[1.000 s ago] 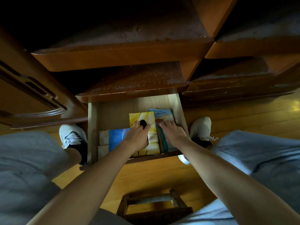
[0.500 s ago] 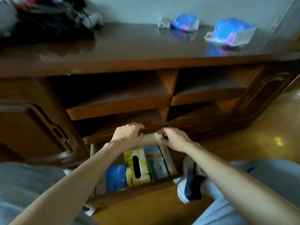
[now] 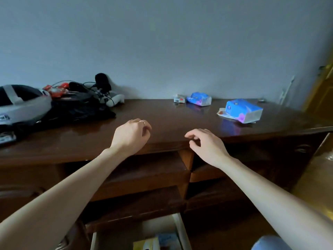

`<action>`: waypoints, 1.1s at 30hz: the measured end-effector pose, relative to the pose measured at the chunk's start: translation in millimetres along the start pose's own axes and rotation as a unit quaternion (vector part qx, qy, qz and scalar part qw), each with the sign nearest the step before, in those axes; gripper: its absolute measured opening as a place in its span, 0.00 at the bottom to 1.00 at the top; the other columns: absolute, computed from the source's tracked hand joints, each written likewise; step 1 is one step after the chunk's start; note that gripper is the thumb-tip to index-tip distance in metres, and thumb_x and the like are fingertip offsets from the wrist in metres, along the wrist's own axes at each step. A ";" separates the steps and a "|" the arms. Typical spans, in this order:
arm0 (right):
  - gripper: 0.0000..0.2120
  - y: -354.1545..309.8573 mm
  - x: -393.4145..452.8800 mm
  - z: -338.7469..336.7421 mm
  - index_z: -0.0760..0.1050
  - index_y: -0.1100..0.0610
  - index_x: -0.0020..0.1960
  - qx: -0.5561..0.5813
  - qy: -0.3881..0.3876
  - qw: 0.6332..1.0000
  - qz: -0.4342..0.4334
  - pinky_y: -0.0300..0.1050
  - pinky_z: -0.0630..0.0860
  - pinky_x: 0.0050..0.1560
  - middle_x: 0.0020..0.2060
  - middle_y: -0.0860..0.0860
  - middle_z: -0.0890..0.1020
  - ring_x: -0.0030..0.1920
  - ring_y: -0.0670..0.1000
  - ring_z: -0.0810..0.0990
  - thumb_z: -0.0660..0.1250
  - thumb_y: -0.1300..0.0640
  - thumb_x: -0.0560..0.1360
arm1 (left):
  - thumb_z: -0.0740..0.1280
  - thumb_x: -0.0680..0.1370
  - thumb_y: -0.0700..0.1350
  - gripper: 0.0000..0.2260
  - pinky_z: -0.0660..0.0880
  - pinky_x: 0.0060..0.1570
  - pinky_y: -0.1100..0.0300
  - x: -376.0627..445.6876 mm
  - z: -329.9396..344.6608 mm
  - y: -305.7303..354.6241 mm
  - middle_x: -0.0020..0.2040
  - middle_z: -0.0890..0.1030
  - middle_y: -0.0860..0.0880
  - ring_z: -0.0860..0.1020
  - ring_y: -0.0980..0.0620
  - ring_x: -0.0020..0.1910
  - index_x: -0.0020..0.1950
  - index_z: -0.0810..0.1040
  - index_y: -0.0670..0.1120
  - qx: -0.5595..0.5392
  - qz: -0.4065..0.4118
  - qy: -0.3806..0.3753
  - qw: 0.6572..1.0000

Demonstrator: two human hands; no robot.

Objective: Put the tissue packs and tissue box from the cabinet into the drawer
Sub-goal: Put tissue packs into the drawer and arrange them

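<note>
Two blue tissue packs lie on the dark wooden cabinet top (image 3: 162, 121): a larger one (image 3: 242, 110) at the right and a smaller one (image 3: 199, 98) near the wall, with a small white pack (image 3: 179, 98) beside it. My left hand (image 3: 131, 135) and my right hand (image 3: 207, 144) hover over the cabinet's front edge, fingers loosely curled, holding nothing. The open drawer (image 3: 178, 230) shows at the bottom edge, with a yellow tissue box (image 3: 144, 245) and a pale blue pack (image 3: 166, 239) inside.
A white headset (image 3: 21, 103), black cloth (image 3: 75, 109), cables and a white controller (image 3: 115, 99) crowd the cabinet's left end. Open shelves (image 3: 144, 170) sit below the top. A yellowish door (image 3: 322, 91) stands at the far right.
My view has swung up from the drawer to the cabinet top. Both hands left the items in the drawer and rose to the cabinet's front edge, holding nothing.
</note>
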State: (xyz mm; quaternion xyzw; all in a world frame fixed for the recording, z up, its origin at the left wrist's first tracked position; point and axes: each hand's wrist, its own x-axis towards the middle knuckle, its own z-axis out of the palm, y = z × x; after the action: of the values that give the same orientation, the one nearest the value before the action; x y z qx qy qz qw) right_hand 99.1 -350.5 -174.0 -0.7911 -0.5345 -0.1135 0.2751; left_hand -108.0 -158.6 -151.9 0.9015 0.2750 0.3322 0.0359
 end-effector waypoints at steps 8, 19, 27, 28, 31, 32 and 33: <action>0.12 53.8 103.8 22.5 0.77 0.40 0.61 -0.004 -0.032 0.997 0.071 0.42 0.74 0.50 0.53 0.35 0.78 0.57 0.40 0.77 0.67 0.50 0.79 | 0.61 0.77 0.48 0.10 0.73 0.46 0.58 114.6 71.0 -1.2 0.51 0.82 0.56 0.79 0.51 0.54 0.49 0.82 0.56 -0.012 -0.029 -0.091 0.995; 0.32 117.9 338.0 112.3 0.61 0.48 0.78 -0.056 -0.075 0.983 0.155 0.56 0.73 0.59 0.73 0.56 0.69 0.73 0.60 0.70 0.64 0.39 0.77 | 0.58 0.80 0.62 0.25 0.60 0.73 0.50 227.8 182.6 -52.6 0.71 0.71 0.50 0.62 0.49 0.74 0.73 0.70 0.50 0.012 -0.043 -0.122 0.991; 0.30 154.9 438.6 177.2 0.62 0.42 0.77 -0.137 -0.118 0.962 0.203 0.60 0.68 0.68 0.75 0.60 0.62 0.75 0.67 0.65 0.61 0.36 0.78 | 0.54 0.81 0.63 0.28 0.57 0.75 0.51 232.6 195.0 -58.7 0.73 0.69 0.50 0.61 0.49 0.76 0.75 0.67 0.48 0.005 -0.027 -0.112 0.993; 0.27 157.6 442.4 180.5 0.64 0.44 0.75 -0.150 -0.118 0.962 0.195 0.60 0.69 0.67 0.73 0.60 0.66 0.73 0.66 0.67 0.60 0.37 0.79 | 0.54 0.81 0.63 0.28 0.57 0.75 0.51 233.5 195.7 -59.3 0.73 0.69 0.50 0.61 0.49 0.76 0.75 0.67 0.48 0.009 -0.025 -0.110 0.994; 0.19 160.3 440.9 181.2 0.68 0.49 0.69 -0.166 -0.102 0.968 0.156 0.57 0.72 0.61 0.66 0.60 0.72 0.65 0.65 0.74 0.58 0.42 0.82 | 0.55 0.81 0.62 0.27 0.57 0.75 0.52 234.8 195.8 -59.8 0.72 0.70 0.49 0.61 0.49 0.76 0.74 0.68 0.48 0.015 -0.025 -0.109 0.994; 0.17 159.5 436.7 177.8 0.68 0.49 0.68 -0.163 -0.103 0.971 0.144 0.56 0.72 0.59 0.65 0.59 0.72 0.64 0.66 0.75 0.59 0.44 0.82 | 0.56 0.81 0.62 0.27 0.57 0.75 0.52 234.3 194.7 -59.6 0.72 0.70 0.49 0.61 0.49 0.76 0.74 0.68 0.48 0.016 -0.025 -0.109 0.994; 0.16 158.5 431.1 172.2 0.68 0.49 0.67 -0.160 -0.104 0.973 0.130 0.55 0.71 0.56 0.65 0.59 0.73 0.63 0.65 0.75 0.60 0.45 0.82 | 0.56 0.81 0.62 0.27 0.57 0.75 0.52 233.8 193.7 -59.3 0.72 0.70 0.49 0.61 0.49 0.75 0.74 0.69 0.48 0.018 -0.023 -0.107 0.994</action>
State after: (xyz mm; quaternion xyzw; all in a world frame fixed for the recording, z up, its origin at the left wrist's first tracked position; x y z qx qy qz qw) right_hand 397.1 38.9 -161.4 -0.8950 -0.4277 -0.0776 0.1004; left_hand 130.7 35.9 -181.6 0.9259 0.2961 0.2275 0.0565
